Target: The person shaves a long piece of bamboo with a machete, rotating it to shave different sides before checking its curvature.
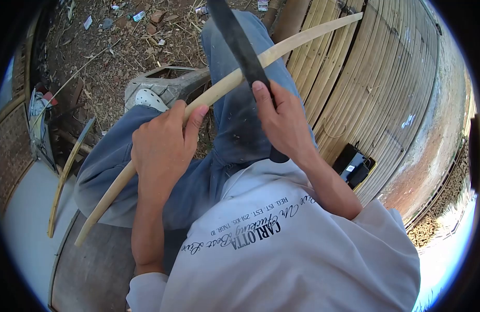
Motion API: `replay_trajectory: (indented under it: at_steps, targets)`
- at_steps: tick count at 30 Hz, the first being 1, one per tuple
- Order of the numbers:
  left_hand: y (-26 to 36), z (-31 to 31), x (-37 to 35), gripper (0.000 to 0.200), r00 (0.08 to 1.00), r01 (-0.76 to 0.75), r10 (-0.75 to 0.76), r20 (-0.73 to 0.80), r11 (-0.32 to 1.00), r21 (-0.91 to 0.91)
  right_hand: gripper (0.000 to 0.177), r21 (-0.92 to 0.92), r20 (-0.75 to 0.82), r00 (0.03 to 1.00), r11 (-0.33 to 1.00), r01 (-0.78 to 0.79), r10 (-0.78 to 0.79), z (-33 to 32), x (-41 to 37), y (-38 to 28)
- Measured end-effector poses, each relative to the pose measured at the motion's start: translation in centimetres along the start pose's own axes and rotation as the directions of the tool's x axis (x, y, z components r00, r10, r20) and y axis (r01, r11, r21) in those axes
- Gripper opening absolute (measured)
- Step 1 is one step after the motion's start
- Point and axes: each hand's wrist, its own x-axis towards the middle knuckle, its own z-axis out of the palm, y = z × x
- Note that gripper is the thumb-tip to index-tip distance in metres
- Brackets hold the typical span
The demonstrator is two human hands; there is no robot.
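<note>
A long pale stick, stripped smooth and slightly bowed, runs diagonally across my lap. My left hand is wrapped round it left of its middle, thumb lying along the top side. My right hand grips a machete by its dark handle, whose butt shows below the palm. The thumb presses near the base of the blade. The dark blade points away from me and crosses over the stick above my right thigh; its tip runs out of view at the top.
On the right is a slatted bamboo platform with a black pouch-like object on it. Litter and wood scraps cover the dirt ground. Another thin strip leans at the left. A grey frame-like block stands near my white shoe.
</note>
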Motion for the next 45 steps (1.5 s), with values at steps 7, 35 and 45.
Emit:
replay_trajectory:
  at_steps: [7,35,45]
  targets:
    - [0.2,0.0,-0.1,0.044,1.0,0.02,-0.02,0.007,1.0,-0.015,0.044,-0.112,0.03,0.999,0.993,0.031,-0.027,1.3,-1.5,-0.2]
    - [0.0,-0.1,0.1,0.046,0.999,0.026,-0.027,0.027,0.999,0.028,0.043,0.039,-0.187,0.947,0.965,-0.258,0.261,-4.4,3.8,2.3]
    - [0.1,-0.2,0.2,0.047,0.999,0.03,-0.031,0.033,0.999,0.024,0.043,0.037,-0.104,0.978,0.983,-0.179,0.182,-2.4,1.3,1.8]
